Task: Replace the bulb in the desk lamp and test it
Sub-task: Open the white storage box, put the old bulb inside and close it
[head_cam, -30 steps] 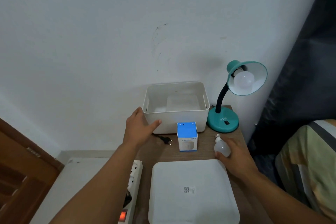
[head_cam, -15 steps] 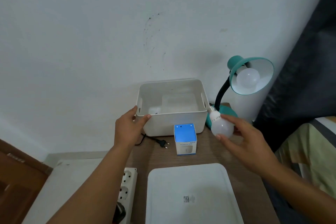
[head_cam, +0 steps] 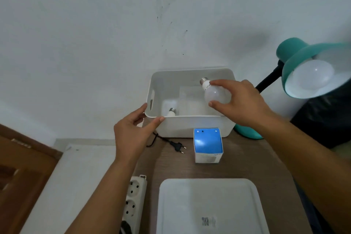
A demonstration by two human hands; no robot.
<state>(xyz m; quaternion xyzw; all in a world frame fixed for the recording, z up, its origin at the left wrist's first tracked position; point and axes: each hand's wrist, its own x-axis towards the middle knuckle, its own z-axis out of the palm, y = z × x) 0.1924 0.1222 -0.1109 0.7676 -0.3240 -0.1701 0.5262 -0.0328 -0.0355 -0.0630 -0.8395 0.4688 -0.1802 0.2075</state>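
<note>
My right hand (head_cam: 241,102) holds a white bulb (head_cam: 213,94) over the open white bin (head_cam: 190,125), its screw base pointing to the back left. My left hand (head_cam: 133,131) grips the bin's front left corner, thumb on the rim. Another bulb (head_cam: 171,112) lies inside the bin at the front left. The teal desk lamp (head_cam: 298,57) stands at the right with a white bulb (head_cam: 313,77) in its shade. Its black plug (head_cam: 177,146) lies loose on the desk in front of the bin.
A blue and white bulb box (head_cam: 208,145) stands in front of the bin. A white lid (head_cam: 209,205) lies at the near desk edge. A white power strip (head_cam: 133,201) sits left of the desk. A dark curtain (head_cam: 326,119) hangs at right.
My right hand lifted the bulb from the desk and carried it left, over the bin. My left hand slid from the bin's side up to its front left rim. The camera came closer.
</note>
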